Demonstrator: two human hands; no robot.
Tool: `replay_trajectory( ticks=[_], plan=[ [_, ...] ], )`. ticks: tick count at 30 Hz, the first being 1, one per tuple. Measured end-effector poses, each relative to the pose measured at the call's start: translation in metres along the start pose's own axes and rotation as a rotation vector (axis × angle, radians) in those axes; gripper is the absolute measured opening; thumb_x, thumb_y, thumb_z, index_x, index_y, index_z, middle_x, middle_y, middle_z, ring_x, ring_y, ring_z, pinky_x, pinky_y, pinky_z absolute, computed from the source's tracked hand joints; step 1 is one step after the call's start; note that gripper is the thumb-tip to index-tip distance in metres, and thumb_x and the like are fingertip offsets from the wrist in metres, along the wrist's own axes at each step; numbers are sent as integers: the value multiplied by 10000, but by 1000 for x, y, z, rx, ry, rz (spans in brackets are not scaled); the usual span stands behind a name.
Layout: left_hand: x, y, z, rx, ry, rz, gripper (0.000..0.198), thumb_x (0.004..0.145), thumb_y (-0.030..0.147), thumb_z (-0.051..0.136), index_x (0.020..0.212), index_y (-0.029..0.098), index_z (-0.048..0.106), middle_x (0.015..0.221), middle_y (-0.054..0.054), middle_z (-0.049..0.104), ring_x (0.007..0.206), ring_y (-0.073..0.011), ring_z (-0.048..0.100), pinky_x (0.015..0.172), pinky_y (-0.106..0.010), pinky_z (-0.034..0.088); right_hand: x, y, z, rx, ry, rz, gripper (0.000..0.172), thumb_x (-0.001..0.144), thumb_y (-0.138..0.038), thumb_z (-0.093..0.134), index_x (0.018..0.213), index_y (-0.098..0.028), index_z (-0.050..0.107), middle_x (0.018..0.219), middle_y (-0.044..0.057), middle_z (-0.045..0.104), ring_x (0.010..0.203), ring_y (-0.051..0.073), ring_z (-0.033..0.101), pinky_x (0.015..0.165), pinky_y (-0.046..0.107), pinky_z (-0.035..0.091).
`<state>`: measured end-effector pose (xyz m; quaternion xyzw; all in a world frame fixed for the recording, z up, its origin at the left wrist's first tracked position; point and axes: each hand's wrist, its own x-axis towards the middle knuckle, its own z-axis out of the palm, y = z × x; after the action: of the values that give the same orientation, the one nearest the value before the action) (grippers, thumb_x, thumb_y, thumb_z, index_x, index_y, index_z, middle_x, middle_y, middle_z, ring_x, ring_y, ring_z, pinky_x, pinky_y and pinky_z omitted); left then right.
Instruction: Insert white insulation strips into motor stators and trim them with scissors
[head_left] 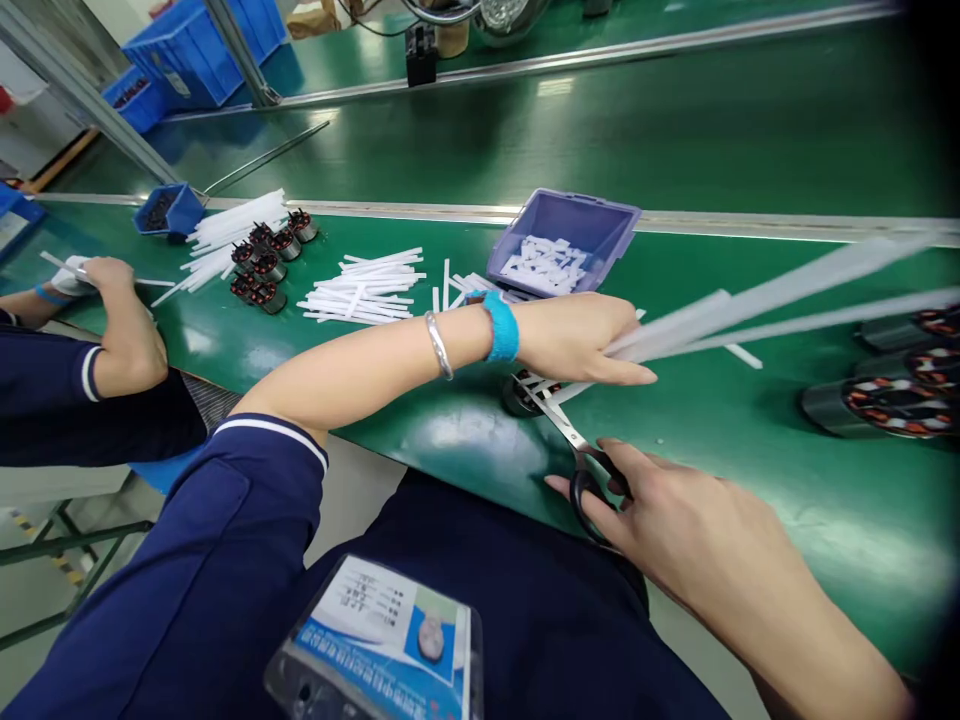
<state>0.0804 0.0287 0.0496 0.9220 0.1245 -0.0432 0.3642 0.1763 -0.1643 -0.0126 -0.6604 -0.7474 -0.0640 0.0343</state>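
My left hand [581,335], with a teal band and a silver bracelet at the wrist, grips a bundle of long white strips [720,315] that fan out to the right. My right hand [667,510] has its fingers in the black handles of the scissors [574,437]. The scissor blades are parted around a white strip beneath my left hand, just over a dark round motor part [517,397]. Behind my left hand, a purple bin [606,235] holds short white pieces [544,265].
White strips [367,287] lie left of the bin, with several coil parts [266,265] beyond. Larger coil parts [885,395] stand at the right. A small blue bin [182,212] sits near the rail. At the far left, another person's hands [109,275] hold a strip.
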Motion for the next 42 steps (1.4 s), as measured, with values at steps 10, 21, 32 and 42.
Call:
replay_trajectory(
  ticks=[10,21,32,42],
  plan=[
    [3,-10,2,-63,22,8,387,790,225,659,504,217,398,508,27,427,539,-128,413,617,-309,325,-9,3,3,-51,13,-44,519,1000,-412,249,988,-102,664,545,75,603,389,206,539,407,288,207],
    [-8,-19,-12,-179,-58,-2,401,742,284,717,490,197,418,472,45,397,489,-108,347,568,-309,295,-24,5,3,62,67,-8,646,991,-593,220,970,-126,666,539,60,631,378,226,580,369,297,317],
    [-7,-28,-14,-317,-29,49,303,705,322,706,538,174,502,517,27,523,518,-108,441,566,-285,352,-26,18,13,167,64,161,741,923,-720,250,1007,-126,685,615,103,692,450,272,635,400,327,400],
    [16,-19,-23,-424,-155,23,163,623,142,714,501,157,608,595,-36,699,556,-164,611,580,-298,464,-4,35,21,142,90,45,510,983,-480,339,1040,-119,695,714,93,727,548,232,663,434,291,367]
  ],
)
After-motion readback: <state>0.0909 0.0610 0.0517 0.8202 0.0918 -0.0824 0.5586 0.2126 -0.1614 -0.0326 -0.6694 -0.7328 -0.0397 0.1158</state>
